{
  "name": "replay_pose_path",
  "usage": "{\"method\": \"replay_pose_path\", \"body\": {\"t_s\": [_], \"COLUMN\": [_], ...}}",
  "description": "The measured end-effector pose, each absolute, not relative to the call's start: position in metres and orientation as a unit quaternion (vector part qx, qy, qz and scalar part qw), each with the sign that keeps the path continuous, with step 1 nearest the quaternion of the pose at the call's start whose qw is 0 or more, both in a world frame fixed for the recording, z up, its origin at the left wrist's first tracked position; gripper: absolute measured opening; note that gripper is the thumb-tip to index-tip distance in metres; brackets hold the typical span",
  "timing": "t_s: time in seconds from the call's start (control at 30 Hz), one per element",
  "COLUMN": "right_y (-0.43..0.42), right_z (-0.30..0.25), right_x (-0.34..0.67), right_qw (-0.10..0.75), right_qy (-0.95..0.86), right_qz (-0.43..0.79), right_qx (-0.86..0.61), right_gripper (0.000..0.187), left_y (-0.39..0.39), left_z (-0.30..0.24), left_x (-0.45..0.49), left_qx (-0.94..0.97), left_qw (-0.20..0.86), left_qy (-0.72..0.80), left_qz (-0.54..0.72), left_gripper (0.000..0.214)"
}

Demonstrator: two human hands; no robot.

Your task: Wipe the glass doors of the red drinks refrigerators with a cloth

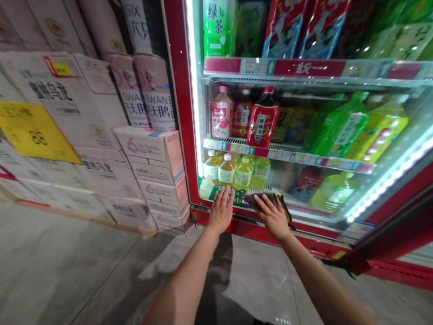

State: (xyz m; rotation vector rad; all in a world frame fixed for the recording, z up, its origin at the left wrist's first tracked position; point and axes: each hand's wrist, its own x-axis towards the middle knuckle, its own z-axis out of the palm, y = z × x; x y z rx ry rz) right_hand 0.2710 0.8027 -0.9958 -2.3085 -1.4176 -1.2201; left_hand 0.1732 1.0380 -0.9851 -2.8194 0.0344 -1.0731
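Observation:
My left hand lies flat with its fingers stretched out, at the lower front of a lit drinks cooler. Its fingertips overlap a green printed strip with white lettering. To its right, my right hand presses a dark cloth against the cooler front, fingers extended over it. A yellowish edge shows on the cloth's right side. Just above my left hand stand bottles of pale yellow drink on the bottom shelf. My palms are hidden from this angle.
White drink cartons are stacked left of the cooler, with pink cans and a yellow price sign. Higher cooler shelves hold a dark red bottle and leaning green bottles. Grey tiled floor lies below.

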Motion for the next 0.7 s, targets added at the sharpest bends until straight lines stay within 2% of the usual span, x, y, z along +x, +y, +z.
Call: {"method": "replay_pose_path", "body": {"t_s": [0.17,0.37,0.53,0.7], "right_y": [0.783,0.723,0.693,0.677], "right_z": [-1.008,-0.998,-1.034,-1.007], "right_x": [0.278,0.294,0.294,0.309], "right_qw": [0.026,0.047,0.022,0.012], "right_qy": [-0.551,-0.438,-0.519,-0.506], "right_qz": [-0.364,-0.407,-0.375,-0.371], "right_qx": [-0.751,-0.800,-0.768,-0.778], "right_gripper": [0.037,0.049,0.035,0.040], "left_y": [1.016,0.993,0.971,0.948], "left_z": [-0.982,-0.981,-0.984,-0.986], "left_x": [0.188,0.203,0.212,0.225], "left_qx": [-0.927,-0.920,-0.924,-0.924], "left_qw": [0.061,0.061,0.087,0.105], "left_qy": [0.070,0.114,0.130,0.146], "left_qz": [-0.364,-0.370,-0.349,-0.337], "left_gripper": [0.074,0.079,0.085,0.092]}}
